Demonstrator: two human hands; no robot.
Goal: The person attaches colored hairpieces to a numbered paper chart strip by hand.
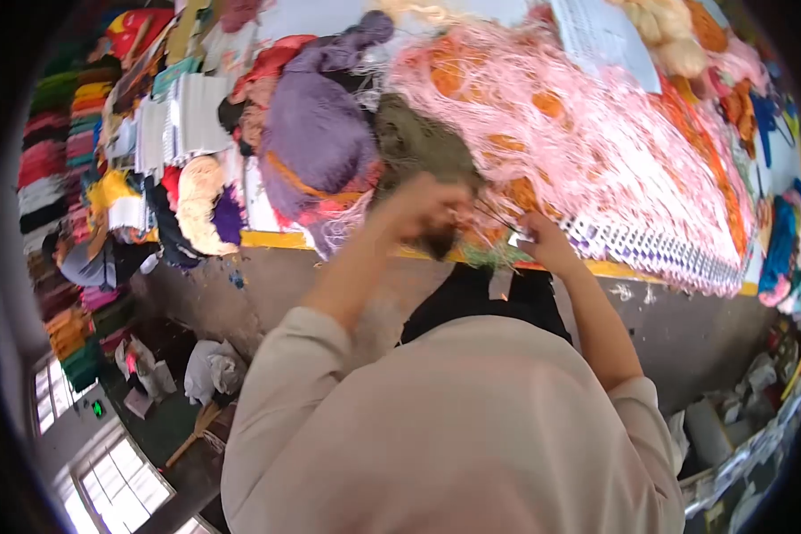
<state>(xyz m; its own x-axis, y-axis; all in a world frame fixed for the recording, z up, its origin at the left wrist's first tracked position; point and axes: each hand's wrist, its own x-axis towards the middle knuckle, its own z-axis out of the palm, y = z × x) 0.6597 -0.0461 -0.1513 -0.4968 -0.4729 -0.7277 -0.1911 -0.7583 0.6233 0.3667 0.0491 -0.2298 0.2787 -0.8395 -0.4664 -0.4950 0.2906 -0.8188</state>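
My left hand is closed into a fist at the table's yellow front edge, on strands next to an olive-brown yarn bundle. My right hand is a little to its right, with fingers pinched on thin strands near a green tuft. A thin dark line runs between the two hands; it is too blurred to say what it is. Pink loose yarn with orange patches spreads over the table just beyond both hands.
A purple yarn mass lies left of the hands, with cream yarn and folded cloths further left. Purple-and-white grid fabric hangs at the table's right front. Shelves of coloured yarn are far left, with windows below them.
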